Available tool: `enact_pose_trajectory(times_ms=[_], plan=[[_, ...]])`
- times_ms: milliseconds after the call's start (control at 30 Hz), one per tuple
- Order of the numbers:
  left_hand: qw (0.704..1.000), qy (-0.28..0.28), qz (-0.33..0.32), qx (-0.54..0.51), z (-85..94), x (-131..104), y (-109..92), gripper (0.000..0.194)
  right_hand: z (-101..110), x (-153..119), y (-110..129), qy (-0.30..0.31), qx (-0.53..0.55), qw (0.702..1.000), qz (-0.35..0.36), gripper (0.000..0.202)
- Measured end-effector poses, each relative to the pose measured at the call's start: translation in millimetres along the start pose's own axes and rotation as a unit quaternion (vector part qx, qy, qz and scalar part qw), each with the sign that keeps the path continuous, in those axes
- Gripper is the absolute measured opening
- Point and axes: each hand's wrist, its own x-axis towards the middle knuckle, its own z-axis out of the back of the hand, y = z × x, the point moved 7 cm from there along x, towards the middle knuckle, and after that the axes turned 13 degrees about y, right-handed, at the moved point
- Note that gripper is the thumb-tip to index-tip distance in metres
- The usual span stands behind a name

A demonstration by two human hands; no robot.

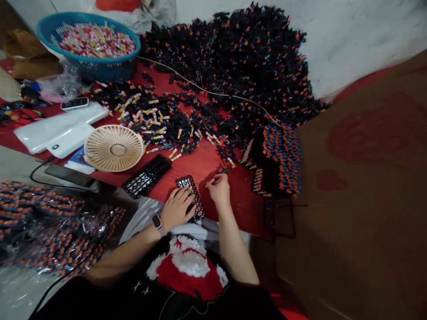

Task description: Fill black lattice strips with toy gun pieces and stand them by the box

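My left hand [178,206], fingers spread, lies flat over a small black perforated plastic rack [189,181] at the table's front edge. Its palm hides part of the rack. Just to the right, the fingers of my right hand [220,191] are pinched around a small black plastic piece [224,170] with a pale pinkish part; its exact kind is too small to make out. A second black rack [147,176] lies left of my hands. Beyond them are scattered black pieces fitted with colourful wrapped tubes [155,118].
A blue basket [88,58] of wrapped sweets stands at the back left. A huge heap of black pieces with orange and blue tips [233,58] fills the back. A fan [115,149] stands front left. Filled racks [282,160] stand by a cardboard sheet [360,178] on the right.
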Motion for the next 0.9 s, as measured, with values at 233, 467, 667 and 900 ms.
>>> enact_pose_trajectory(times_ms=[233,467,667,900], plan=[[1.000,-0.025,-0.003,0.013,-6.6,2.1,1.5,0.034,-78.5,-15.9,45.2,0.100,0.252,0.951,0.147,0.068],[0.999,-0.051,0.004,0.004,2.3,1.2,2.1,0.024,-104.3,-1.0,43.0,0.154,0.208,0.959,0.116,0.067],[0.997,-0.074,-0.006,0.005,-0.6,2.6,3.1,0.024,-98.3,-2.7,35.2,0.165,0.202,0.962,0.082,0.047],[0.998,-0.060,0.007,0.003,-14.3,2.9,6.9,0.027,-101.2,-2.8,43.1,0.180,0.126,0.972,0.087,0.036]])
